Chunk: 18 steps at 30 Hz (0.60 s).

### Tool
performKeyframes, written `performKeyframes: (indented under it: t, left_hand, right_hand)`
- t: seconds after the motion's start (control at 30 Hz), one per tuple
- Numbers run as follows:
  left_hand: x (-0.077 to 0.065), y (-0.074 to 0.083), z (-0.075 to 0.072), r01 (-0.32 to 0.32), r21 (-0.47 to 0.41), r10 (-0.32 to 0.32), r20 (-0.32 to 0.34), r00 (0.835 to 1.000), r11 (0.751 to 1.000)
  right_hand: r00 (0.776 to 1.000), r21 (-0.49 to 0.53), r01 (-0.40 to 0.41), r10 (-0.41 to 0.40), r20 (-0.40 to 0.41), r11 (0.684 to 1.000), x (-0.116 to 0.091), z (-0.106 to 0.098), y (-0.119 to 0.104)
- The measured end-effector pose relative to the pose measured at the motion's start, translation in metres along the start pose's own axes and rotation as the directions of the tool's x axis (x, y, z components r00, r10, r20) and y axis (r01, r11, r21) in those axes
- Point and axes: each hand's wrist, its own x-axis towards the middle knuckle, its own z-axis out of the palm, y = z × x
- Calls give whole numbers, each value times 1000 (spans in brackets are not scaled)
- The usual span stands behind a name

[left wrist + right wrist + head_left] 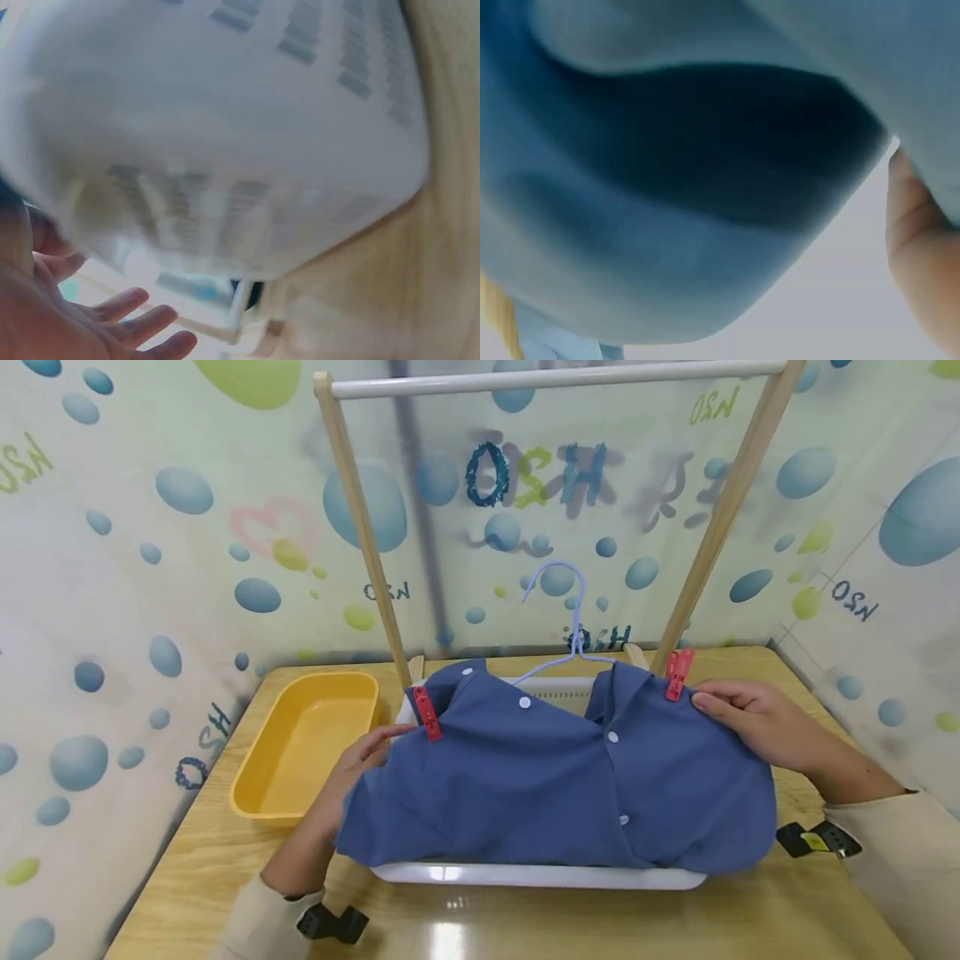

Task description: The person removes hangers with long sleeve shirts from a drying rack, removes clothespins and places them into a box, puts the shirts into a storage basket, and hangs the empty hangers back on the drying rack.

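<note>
Near three o'clock in the head view, the right hand (757, 722) pinches the shoulder of a dark blue shirt (525, 785) between its thumb and fingers; the right wrist view gives mostly blurred fabric. Toward eight o'clock, the left hand (352, 772) touches the opposite edge of the cloth, its visible fingers extended and loosely apart, beside the slotted wall of a white basket (540, 877). That shirt lies across the basket at six o'clock, white buttons facing up, hiding much of the rim. On the shirt's own dial, a red clothespin (427, 714) clips it at ten, a second red clothespin (678, 675) at two, and the hook of a pale blue hanger (577, 627) stands up at twelve.

Around seven and four o'clock, beige sleeves (900, 852) and black wrist straps (819, 841) come in from below. Underneath everything runs a pale tabletop (180, 868) with wood grain, a bright patch of glare at six. At eight o'clock on it sits a yellow tray (303, 747), just beside the left hand.

Behind the basket, wooden posts (363, 518) lean outward to eleven and past one, joined across twelve by a white rod (555, 381). From nine round to three, pale wall covering (285, 460) encloses the tabletop, printed with blue and green ovals, mirrored lettering and, at ten, a pink heart.
</note>
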Motion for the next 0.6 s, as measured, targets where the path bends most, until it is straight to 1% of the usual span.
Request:
performKeyframes:
  t: [0.07,0.1,0.13,0.2,0.23,0.3,0.33,0.4,0.47,0.53,0.6]
  left_hand:
    - [-1,0,-3,-8,19,9,-45,999,1000]
    - [-3,4,-2,10,45,-6,-89,996,999]
    - [-4,8,-1,0,59,8,-138,990,998]
    - [-6,16,4,-63,114,87,-217,972,991]
    - [-6,19,7,-100,141,132,-236,963,985]
    - [-5,26,16,-166,189,208,-233,950,968]
    - [-3,28,20,-193,203,236,-216,947,960]
    - [0,30,27,-218,241,263,-174,949,946]
    - [3,32,33,-214,250,255,-145,956,944]
    - [5,31,37,-190,254,232,-145,962,948]
    - [7,29,40,-167,269,213,-155,965,949]
  right_hand:
    - [1000,-11,9,-9,24,1000,4,0,4]
    - [999,-13,17,-16,33,1000,5,0,5]
    - [999,-17,25,-25,40,1000,7,0,7]
    - [998,-23,41,-40,46,999,10,1,10]
    - [998,-23,47,-46,45,999,11,1,10]
    - [998,-27,58,-57,38,998,13,2,12]
    - [998,-29,62,-61,35,998,14,3,13]
    - [998,-32,64,-63,28,997,14,6,13]
    - [998,-58,67,-66,14,996,15,10,12]
    - [997,-100,78,-79,-6,992,16,16,10]
    - [994,-159,97,-104,-36,983,16,23,8]
